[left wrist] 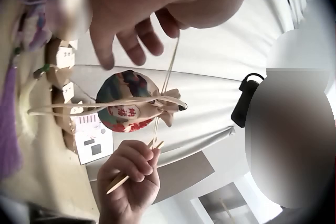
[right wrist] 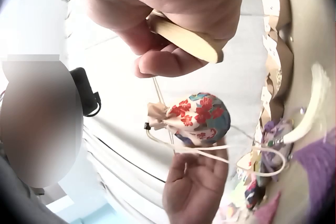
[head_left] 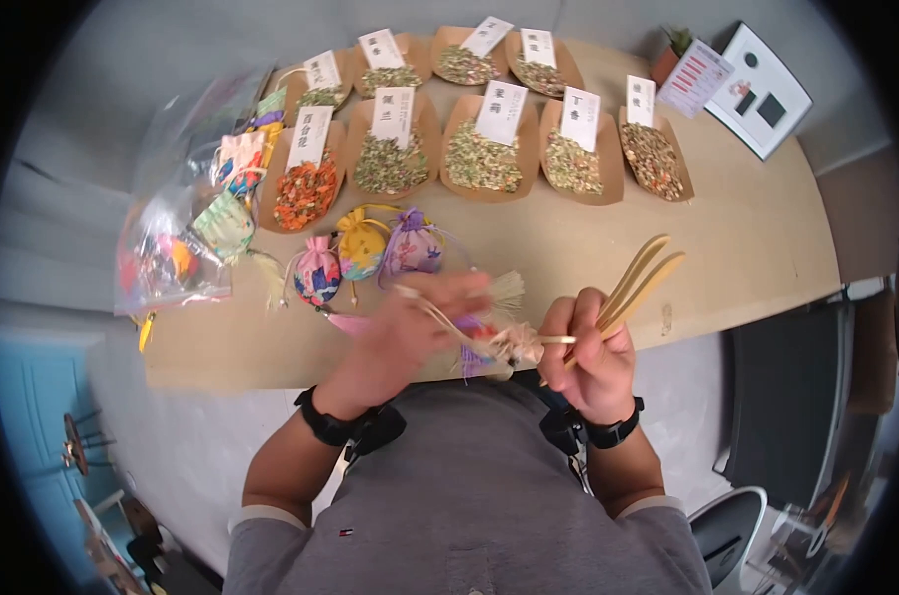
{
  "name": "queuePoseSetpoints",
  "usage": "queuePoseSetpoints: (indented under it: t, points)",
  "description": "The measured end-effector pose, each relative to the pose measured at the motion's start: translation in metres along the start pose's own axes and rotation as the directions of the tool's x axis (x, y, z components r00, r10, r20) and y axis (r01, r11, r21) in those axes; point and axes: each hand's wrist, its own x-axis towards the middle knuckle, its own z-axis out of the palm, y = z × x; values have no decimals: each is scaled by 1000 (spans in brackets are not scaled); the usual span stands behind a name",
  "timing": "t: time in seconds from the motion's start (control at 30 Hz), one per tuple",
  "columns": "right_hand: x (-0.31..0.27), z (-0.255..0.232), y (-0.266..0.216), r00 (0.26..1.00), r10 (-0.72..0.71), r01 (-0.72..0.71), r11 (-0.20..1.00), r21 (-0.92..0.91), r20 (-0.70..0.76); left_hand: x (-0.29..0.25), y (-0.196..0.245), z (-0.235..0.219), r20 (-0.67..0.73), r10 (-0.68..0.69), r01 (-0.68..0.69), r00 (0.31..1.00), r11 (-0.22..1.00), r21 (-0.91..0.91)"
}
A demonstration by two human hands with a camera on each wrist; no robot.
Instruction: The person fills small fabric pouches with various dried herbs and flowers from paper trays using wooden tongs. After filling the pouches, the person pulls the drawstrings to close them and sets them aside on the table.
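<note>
A small cream drawstring pouch [right wrist: 197, 119] with red flowers and a blue-green base hangs between my hands, its neck gathered. In the left wrist view its other face [left wrist: 123, 103] carries a label with red characters. My left hand [head_left: 400, 332], blurred in the head view, pinches one cord, which runs taut to the pouch neck. The cord on the other side is pinched by my right hand [head_left: 593, 347], which also grips wooden tongs [head_left: 640, 283] with their tips up. A longer cream cord loop [left wrist: 63, 108] dangles from the pouch. A pale tassel [head_left: 509, 290] shows behind it.
Pink, yellow and purple pouches [head_left: 362, 243] lie left of my hands. Brown paper trays [head_left: 524, 188] of dried herbs with labels line the back. A clear plastic bag [head_left: 162, 248] sits at the left; a white board [head_left: 767, 89] stands at the back right. The table's front edge is close to my body.
</note>
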Motion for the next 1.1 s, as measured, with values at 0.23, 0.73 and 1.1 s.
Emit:
queuePoseSetpoints:
  t: [0.23, 0.73, 1.1]
  points:
    - [1, 3, -6, 1000, 27, -25, 995, -101, 16, -4, -1, 9, 196, -236, 12, 952, 667, 745]
    - [58, -5, 0, 864, 41, -416, 618, -667, -501, -11, 83, -50, 178, 209, -100, 962, -337, 936]
    - [50, -26, 18, 908, 10, -400, 312, -862, -418, 4, 72, -63, 126, -76, -147, 989, -531, 834]
